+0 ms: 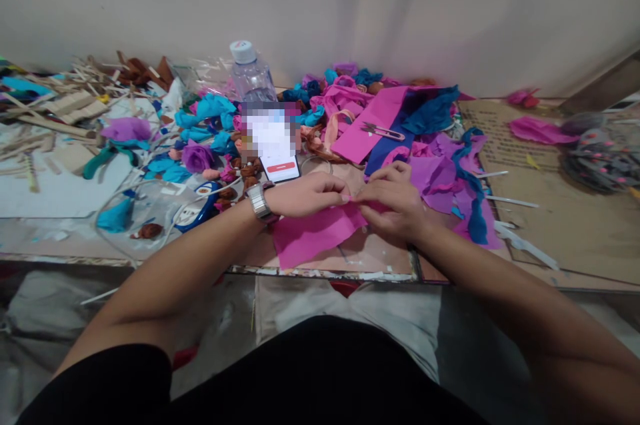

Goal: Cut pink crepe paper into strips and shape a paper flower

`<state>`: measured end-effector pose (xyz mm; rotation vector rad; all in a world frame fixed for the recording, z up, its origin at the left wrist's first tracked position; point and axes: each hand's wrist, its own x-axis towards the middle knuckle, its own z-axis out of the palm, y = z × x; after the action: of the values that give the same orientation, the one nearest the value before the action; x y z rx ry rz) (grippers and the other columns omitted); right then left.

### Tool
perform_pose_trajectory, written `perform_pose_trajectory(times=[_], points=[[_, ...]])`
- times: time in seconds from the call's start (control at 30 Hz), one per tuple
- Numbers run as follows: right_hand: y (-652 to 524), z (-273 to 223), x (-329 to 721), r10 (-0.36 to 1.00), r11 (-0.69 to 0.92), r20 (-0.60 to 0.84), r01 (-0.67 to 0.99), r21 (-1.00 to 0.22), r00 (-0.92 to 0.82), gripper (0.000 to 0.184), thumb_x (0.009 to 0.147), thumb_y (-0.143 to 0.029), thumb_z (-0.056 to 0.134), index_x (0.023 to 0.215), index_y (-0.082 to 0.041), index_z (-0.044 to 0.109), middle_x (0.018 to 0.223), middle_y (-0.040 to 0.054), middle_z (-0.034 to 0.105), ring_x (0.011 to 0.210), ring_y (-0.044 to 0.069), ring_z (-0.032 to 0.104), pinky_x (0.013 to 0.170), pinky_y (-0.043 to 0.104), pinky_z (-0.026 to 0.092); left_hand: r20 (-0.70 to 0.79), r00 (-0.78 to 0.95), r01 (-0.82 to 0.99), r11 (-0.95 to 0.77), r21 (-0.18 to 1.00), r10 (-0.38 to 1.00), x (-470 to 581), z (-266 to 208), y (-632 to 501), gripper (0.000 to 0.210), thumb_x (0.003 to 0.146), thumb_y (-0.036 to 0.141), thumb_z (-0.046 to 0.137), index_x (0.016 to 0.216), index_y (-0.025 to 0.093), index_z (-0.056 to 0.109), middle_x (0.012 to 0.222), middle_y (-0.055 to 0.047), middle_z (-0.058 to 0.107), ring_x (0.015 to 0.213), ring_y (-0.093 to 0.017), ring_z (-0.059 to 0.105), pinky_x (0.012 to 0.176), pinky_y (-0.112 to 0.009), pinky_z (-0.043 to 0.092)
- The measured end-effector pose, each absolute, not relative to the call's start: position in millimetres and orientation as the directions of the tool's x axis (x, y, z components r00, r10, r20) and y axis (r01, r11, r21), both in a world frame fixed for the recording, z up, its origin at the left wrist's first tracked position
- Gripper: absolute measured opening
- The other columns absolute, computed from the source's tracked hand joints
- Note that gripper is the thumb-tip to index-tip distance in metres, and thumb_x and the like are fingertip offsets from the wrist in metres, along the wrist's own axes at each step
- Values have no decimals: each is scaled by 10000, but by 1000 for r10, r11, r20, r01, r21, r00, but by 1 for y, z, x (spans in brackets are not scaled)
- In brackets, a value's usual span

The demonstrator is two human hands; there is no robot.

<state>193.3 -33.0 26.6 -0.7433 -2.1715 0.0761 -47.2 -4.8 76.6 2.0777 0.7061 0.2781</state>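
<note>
A sheet of bright pink crepe paper (313, 238) lies at the table's front edge under both hands. My left hand (313, 194), with a metal watch (260, 202) on the wrist, pinches the sheet's upper edge between thumb and forefinger. Close against it, my right hand (393, 202) grips the same edge, its fingers bent and partly overlapping the paper. Just beyond the hands are thread snips (383, 130), resting on a larger pink crepe sheet (370, 138). Purple crepe paper (435, 178) lies beside my right hand.
A phone (280, 165) leans before a plastic bottle (255, 78). Paper flowers (197, 157) in several colours crowd the left middle, near a blue tape measure (200, 208) and green-handled pliers (97, 162). Wood sticks (55, 122) fill the far left. Cardboard (560, 212) covers the right side.
</note>
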Motion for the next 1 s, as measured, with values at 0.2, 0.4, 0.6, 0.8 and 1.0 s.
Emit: perform_pose_trajectory(times=[0.2, 0.4, 0.6, 0.8, 1.0], points=[[-33, 29, 193, 544, 814, 684, 502, -292, -486, 68, 941, -275, 712, 938, -281, 780, 836, 14, 772, 885, 239, 681, 961, 501, 364, -10, 806, 349, -461, 816, 592, -45, 70, -3, 360, 1038, 414, 482, 837, 148, 618, 699, 28, 485, 640, -108, 431, 611, -250, 344], [-34, 32, 192, 520, 820, 706, 512, -256, -481, 78, 964, -282, 709, 931, -248, 771, 833, 25, 775, 883, 244, 686, 956, 497, 347, 64, 788, 321, -496, 807, 613, -45, 65, -1, 364, 1029, 412, 505, 825, 148, 650, 738, 3, 573, 686, -127, 497, 637, -260, 382], [-34, 31, 193, 528, 806, 704, 542, -237, -476, 79, 973, -287, 716, 938, -243, 772, 842, 23, 775, 893, 242, 683, 966, 501, 334, 105, 771, 310, -513, 800, 628, -44, 62, -2, 380, 1024, 445, 530, 837, 146, 672, 741, 1, 617, 675, -122, 535, 633, -250, 395], [-35, 32, 192, 556, 788, 677, 565, -245, -482, 81, 992, -271, 692, 941, -254, 752, 865, 0, 796, 930, 250, 681, 978, 517, 328, 148, 762, 312, -558, 769, 630, -41, 63, -5, 371, 1033, 398, 502, 820, 143, 666, 730, -2, 615, 666, -121, 537, 634, -252, 392], [-35, 30, 192, 605, 763, 640, 576, -295, -473, 69, 1006, -280, 670, 983, -240, 721, 999, 35, 806, 1008, 270, 680, 970, 516, 374, 199, 712, 369, -600, 710, 673, -39, 65, -12, 308, 1017, 331, 523, 799, 151, 643, 715, 11, 604, 661, -118, 505, 641, -257, 374]])
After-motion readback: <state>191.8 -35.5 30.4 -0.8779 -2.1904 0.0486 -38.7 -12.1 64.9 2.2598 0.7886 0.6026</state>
